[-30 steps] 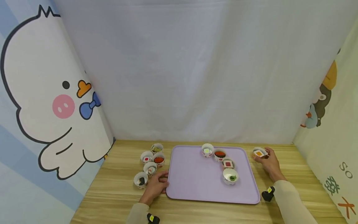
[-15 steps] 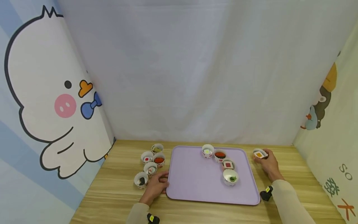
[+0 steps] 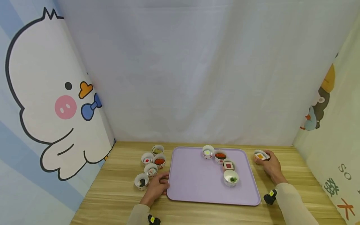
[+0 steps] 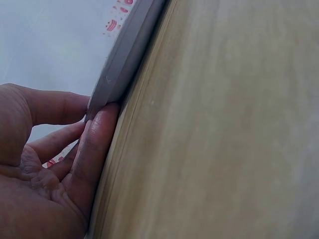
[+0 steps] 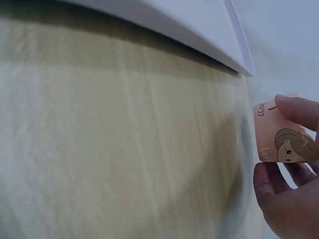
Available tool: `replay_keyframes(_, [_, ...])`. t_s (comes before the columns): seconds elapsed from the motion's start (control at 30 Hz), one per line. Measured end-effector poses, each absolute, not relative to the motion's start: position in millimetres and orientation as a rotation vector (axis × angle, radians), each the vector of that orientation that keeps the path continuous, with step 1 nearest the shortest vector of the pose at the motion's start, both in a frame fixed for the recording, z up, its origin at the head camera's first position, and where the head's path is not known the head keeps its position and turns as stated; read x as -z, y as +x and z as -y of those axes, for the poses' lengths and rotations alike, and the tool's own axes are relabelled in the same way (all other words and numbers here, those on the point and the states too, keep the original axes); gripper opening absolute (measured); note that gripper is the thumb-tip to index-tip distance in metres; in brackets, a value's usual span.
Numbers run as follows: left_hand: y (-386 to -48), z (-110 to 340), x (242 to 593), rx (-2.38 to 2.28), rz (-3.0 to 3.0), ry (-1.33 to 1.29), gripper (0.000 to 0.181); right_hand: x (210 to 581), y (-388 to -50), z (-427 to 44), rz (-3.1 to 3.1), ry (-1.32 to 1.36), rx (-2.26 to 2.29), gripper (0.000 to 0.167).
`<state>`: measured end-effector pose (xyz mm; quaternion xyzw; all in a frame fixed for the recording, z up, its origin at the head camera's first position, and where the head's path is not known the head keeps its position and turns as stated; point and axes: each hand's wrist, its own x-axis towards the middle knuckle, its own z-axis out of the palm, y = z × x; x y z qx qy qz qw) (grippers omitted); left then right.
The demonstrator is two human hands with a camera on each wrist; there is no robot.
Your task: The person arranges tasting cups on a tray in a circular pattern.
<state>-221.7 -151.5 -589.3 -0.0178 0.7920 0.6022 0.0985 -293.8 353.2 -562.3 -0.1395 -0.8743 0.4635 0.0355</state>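
Observation:
My right hand [image 3: 272, 166] holds a pinkish-orange paper baking cup [image 5: 276, 127] by its sides, to the right of the lilac tray [image 3: 197, 187]. Inside that cup lies a white piece with an orange square on top. At the tray's left edge, my left hand [image 3: 155, 188] pinches the rim [image 4: 119, 69], thumb on one side and fingers on the other. Several paper cups with small sushi-like pieces stand along the tray's right half, among them one with a red topping [image 3: 220, 156] and one with a green bit [image 3: 231, 178].
Left of the tray, several more filled paper cups stand close together on the wooden table, the nearest cup [image 3: 141, 182] right beside my left hand. A pale curtain [image 3: 180, 78] hangs behind the table, with printed cloths at both sides.
Very little differs. The right hand stays by the cup with the orange square, and the left hand stays at the tray's edge; the whole head view has shifted slightly.

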Motion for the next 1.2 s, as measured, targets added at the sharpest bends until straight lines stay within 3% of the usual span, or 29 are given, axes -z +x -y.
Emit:
replay_keyframes(0.9, [-221, 151, 590, -1.783, -2.342, -0.066, 0.054, 528, -241, -353, 2.766, -0.267, -1.212, 0.075])
replay_keyframes(1.2, [-221, 150, 591, -1.786, -2.334, -0.075, 0.054, 522, -224, -342, 2.753, -0.225, -1.182, 0.067])
